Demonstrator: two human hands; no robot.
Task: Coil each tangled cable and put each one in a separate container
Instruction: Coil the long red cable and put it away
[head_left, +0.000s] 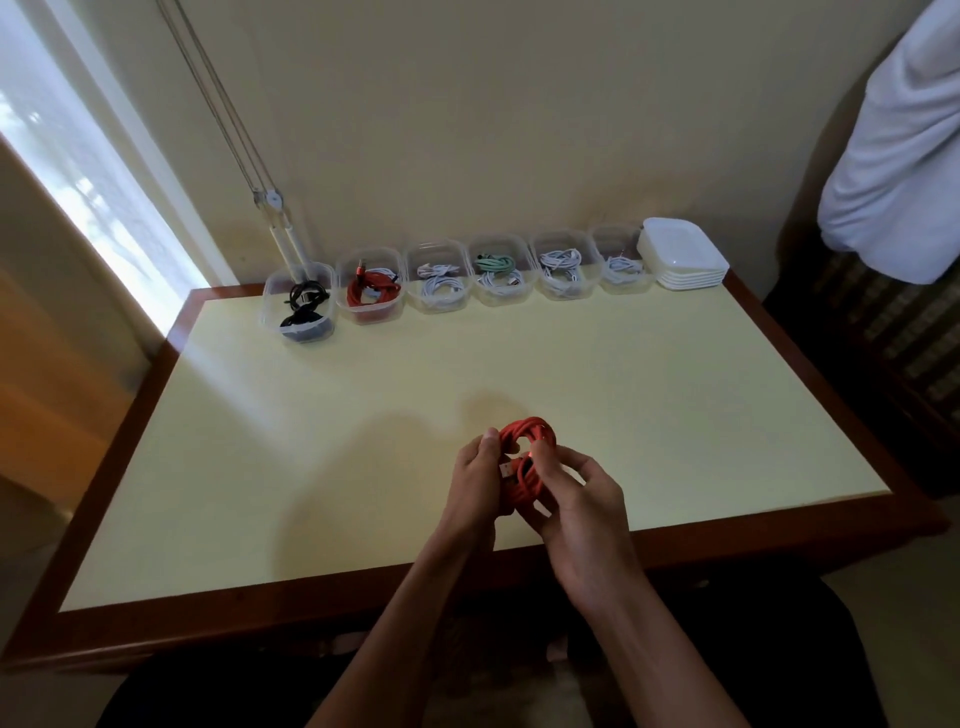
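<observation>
An orange-red cable, wound into a coil, is held over the near middle of the yellow table. My left hand grips the coil's left side, thumb on top. My right hand pinches the coil from the right, fingertips near its plug end. Along the far edge stands a row of clear containers: one with a black cable, one with a red cable, one with a white cable, one with green and white cables, and two more with white cables.
A stack of white lids sits at the right end of the row. A thin lamp arm rises behind the black-cable container. A white cloth hangs at the upper right. The table has a brown wooden rim.
</observation>
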